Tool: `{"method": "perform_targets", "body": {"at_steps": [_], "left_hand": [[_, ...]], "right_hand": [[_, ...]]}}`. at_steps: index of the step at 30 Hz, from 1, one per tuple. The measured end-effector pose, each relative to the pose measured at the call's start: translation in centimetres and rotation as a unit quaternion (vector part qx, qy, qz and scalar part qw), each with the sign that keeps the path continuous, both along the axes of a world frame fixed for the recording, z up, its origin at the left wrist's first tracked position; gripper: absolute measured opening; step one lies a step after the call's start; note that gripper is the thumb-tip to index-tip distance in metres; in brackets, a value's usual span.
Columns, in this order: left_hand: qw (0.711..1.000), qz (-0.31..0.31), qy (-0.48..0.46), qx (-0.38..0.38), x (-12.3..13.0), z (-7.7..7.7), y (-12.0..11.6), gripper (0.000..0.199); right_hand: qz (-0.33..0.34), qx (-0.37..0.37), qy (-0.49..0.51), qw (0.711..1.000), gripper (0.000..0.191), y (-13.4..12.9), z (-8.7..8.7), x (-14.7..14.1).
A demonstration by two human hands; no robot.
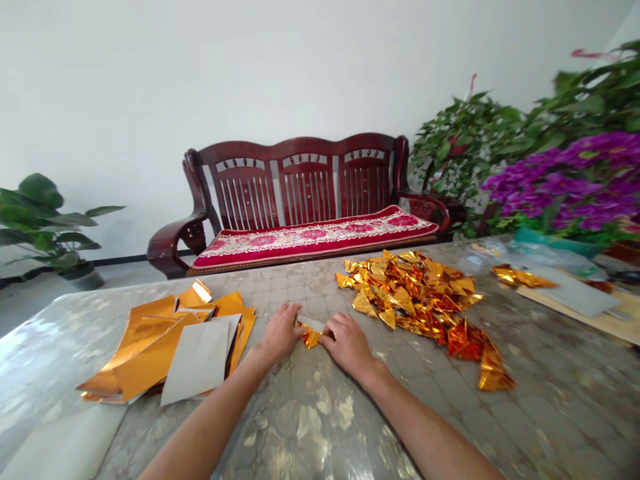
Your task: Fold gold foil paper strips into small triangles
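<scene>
The left hand (283, 332) and right hand (347, 345) largely hide the folded gold foil (310, 338).

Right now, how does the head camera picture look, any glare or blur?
In the head view, glare streaks the glossy tabletop and the gold foil triangles, the wide lens bows the table's edges, and the purple flowers at right look soft.

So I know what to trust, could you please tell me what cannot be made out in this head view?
All in the head view:
The folded gold foil: the left hand and right hand hide its folds.
The gold sheets: the grey sheet hides those beneath.
The purple flowering plant: cut off by the right edge.
</scene>
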State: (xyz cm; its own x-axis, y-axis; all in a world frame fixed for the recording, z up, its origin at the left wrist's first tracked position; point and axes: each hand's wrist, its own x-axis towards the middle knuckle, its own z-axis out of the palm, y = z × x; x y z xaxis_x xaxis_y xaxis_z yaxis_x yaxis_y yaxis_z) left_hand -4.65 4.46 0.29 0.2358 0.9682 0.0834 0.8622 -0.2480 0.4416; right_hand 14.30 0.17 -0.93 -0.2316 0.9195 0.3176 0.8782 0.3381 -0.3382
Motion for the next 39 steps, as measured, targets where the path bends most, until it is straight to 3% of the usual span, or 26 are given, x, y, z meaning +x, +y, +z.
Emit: {"method": "perform_targets", "body": {"at_steps": [6,14,21,26,29,32,39], "left_hand": [[0.997,0.039,0.017,-0.063,0.0,0.3,0.7,0.048],[0.997,0.046,0.014,-0.065,-0.1,0.3,0.1,0.02],[0.998,0.007,-0.036,-0.058,-0.1,0.1,-1.2,0.012],[0.982,-0.023,-0.18,-0.05,-0.2,-0.7,-2.1,0.01],[0.97,0.009,-0.24,-0.036,0.0,-1.3,-2.6,0.013],[0.959,0.034,-0.28,-0.024,0.4,-1.7,-2.9,0.015],[0.89,-0.019,-0.442,-0.108,0.7,-2.3,-3.3,0.018]], "right_hand": [[-0.009,-0.023,0.008,1.0,0.038,0.1,0.3,0.5],[0.017,-0.049,0.004,0.999,0.03,-0.1,0.6,0.9],[0.026,-0.046,0.035,0.998,0.045,0.2,0.7,1.1],[0.026,-0.065,0.105,0.992,0.034,0.4,0.8,1.4],[0.034,-0.096,0.174,0.979,0.014,0.7,0.6,1.4],[0.04,-0.128,0.266,0.955,0.008,0.8,0.3,1.3],[0.063,-0.157,0.412,0.895,0.008,0.6,0.3,1.2]]}}
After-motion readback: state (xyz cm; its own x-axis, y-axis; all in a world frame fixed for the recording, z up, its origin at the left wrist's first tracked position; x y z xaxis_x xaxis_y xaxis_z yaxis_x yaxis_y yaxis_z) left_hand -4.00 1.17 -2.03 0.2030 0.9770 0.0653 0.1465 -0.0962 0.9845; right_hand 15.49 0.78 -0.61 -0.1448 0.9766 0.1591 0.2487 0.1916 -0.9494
